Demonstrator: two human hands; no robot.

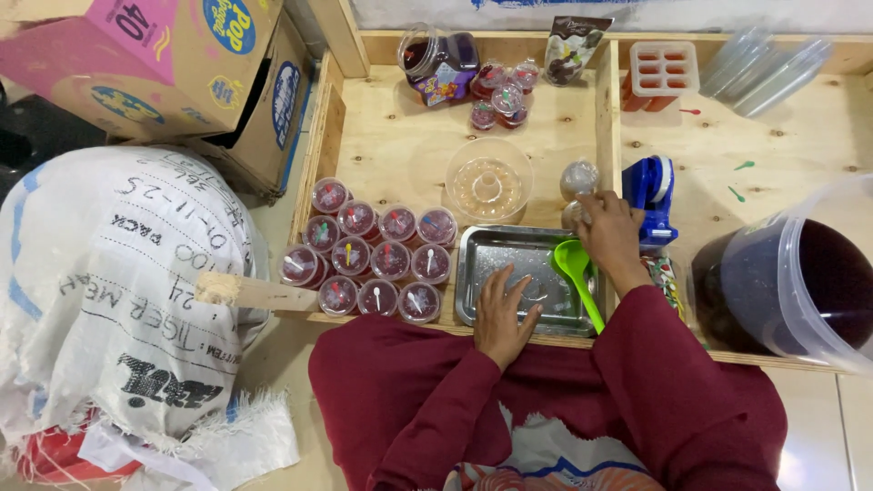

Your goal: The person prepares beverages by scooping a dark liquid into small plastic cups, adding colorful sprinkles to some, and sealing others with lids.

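My left hand [505, 314] rests flat on the near edge of a metal tray [480, 273], fingers spread, holding nothing. My right hand [607, 232] reaches past the tray's far right corner and closes on a small clear lidded cup [576, 182]. A green plastic scoop [576, 273] lies in the tray under my right wrist. A clear funnel-like bowl [488, 182] stands just beyond the tray. Several sealed cups of red jelly [373, 255] with small spoons sit in rows left of the tray.
A blue sealing tool [651, 195] stands right of my right hand. A large clear bucket of dark liquid [800, 282] is at the right. A jar [436, 59], more cups, a pouch and an orange mould [662, 73] stand at the back. Cardboard boxes [182, 73] and a white sack [118, 291] lie left.
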